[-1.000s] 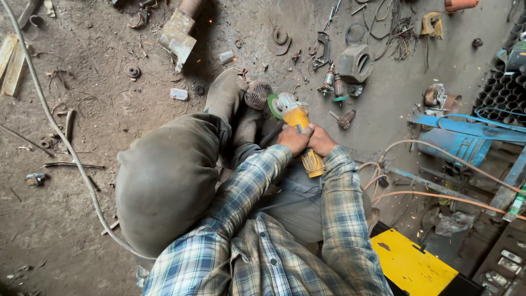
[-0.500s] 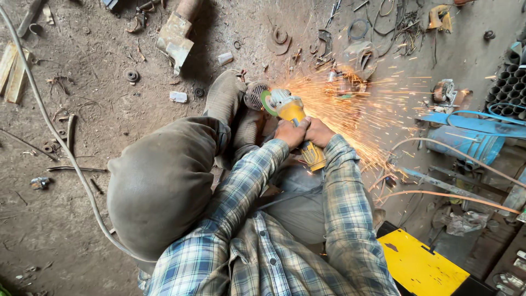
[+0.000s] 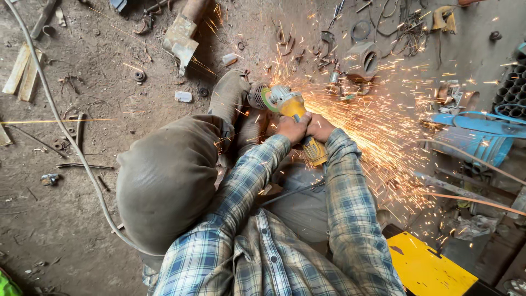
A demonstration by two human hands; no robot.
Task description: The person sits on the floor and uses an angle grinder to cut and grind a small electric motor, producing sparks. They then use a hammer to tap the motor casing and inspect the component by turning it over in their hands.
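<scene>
- Nearest to me, at the bottom of the view, I see my plaid shirt (image 3: 274, 257) and both sleeves reaching forward over my bent left knee (image 3: 170, 181), which is covered in brown trousers.
- Just right of my body, a yellow box (image 3: 430, 268) sits on the floor at the lower edge.
- Further out, my left hand (image 3: 293, 129) is wrapped tight around the body of the grinder (image 3: 293, 107), fingers closed on the yellow casing.
- My right hand (image 3: 319, 127) sits just beside the left, touching it, and is clamped on the same grinder a little further back, where the yellow handle runs down between my forearms.
- At the front of the grinder, its green guard and disc press against a round metal piece (image 3: 256, 94) held under my shoe (image 3: 230, 96).
- From that contact, sparks (image 3: 372, 120) spray out to the right and away from me across the floor.
- On the left, a pale cable (image 3: 66, 131) curves over the dirt floor (image 3: 66, 230) past scattered metal scraps.
- On the right, a blue machine (image 3: 474, 140) lies beyond the sparks, with hoses running past it.
- Farthest off, near the top edge, a rusty angled metal part (image 3: 181, 41) lies on the ground, along with wooden strips (image 3: 22, 68) at the far left and tangled wire (image 3: 405, 24) at the far right.
</scene>
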